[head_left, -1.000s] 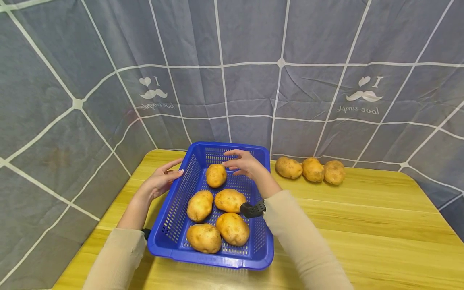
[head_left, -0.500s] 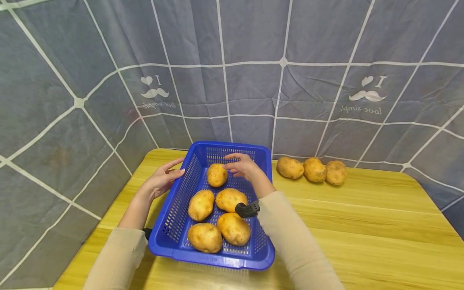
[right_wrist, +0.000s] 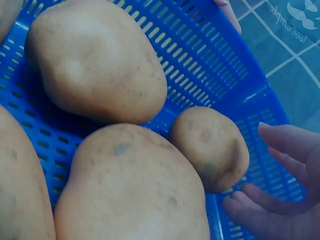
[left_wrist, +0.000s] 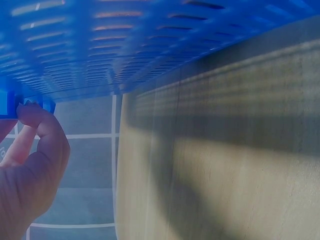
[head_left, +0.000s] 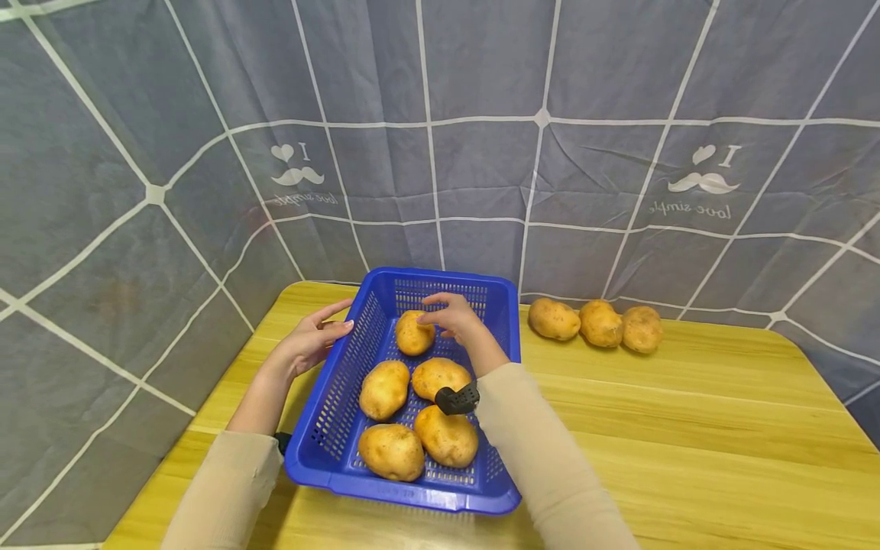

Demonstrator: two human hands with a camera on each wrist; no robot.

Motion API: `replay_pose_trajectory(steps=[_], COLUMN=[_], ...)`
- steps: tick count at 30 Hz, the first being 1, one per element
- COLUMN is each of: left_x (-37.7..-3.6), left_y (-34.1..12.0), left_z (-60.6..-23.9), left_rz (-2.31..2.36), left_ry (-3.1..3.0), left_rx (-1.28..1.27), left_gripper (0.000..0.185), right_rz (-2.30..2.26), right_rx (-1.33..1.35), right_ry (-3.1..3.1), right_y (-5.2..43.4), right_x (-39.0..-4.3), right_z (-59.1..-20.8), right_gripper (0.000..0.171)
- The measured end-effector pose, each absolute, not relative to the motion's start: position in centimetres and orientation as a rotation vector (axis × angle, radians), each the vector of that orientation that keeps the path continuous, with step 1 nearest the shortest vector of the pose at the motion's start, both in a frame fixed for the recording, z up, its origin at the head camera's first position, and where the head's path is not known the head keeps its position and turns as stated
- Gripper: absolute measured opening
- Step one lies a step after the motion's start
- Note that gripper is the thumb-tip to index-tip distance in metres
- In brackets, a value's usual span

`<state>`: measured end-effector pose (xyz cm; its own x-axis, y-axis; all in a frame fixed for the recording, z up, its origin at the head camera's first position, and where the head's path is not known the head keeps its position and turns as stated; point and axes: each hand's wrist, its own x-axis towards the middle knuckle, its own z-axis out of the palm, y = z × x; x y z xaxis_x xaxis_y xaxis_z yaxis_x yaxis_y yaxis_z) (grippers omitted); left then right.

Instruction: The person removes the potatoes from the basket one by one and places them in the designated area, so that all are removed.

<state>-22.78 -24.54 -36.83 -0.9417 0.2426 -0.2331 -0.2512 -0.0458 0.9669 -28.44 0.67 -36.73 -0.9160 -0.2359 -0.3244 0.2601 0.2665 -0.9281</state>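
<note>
So the lone potato (head_left: 411, 336) sits inside the blue basket (head_left: 406, 496), toward its far end; the right hand (head_left: 454, 317) is just beside it – fingers loosely spread, holding nothing (the wrist view shows a gap); the left hand (head_left: 309, 344) is at the basket's left rim, fingers relaxed, tips touching it; four more potatoes (head_left: 385, 389) lie in the basket's nearer part; three others (head_left: 601, 324) line up right of the basket – on the wooden table (head_left: 687, 428); a grey curtain (head_left: 481, 61) hangs behind the basket.
</note>
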Motion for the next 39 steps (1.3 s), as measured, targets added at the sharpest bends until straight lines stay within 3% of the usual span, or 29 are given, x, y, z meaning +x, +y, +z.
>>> replay_pose_trajectory(steps=[39], left_x=[-22.8], left_y=[-24.6], left_z=[-36.8], left_rz=[2.034], left_ry=[1.917], left_rx=[-0.003], left_gripper=[0.065], right_rz=[-1.684], right_rx=[0.081], right_ry=[2.132], right_y=[-1.0], right_x=[-28.2], right_z=[-38.5], right_gripper=[0.050])
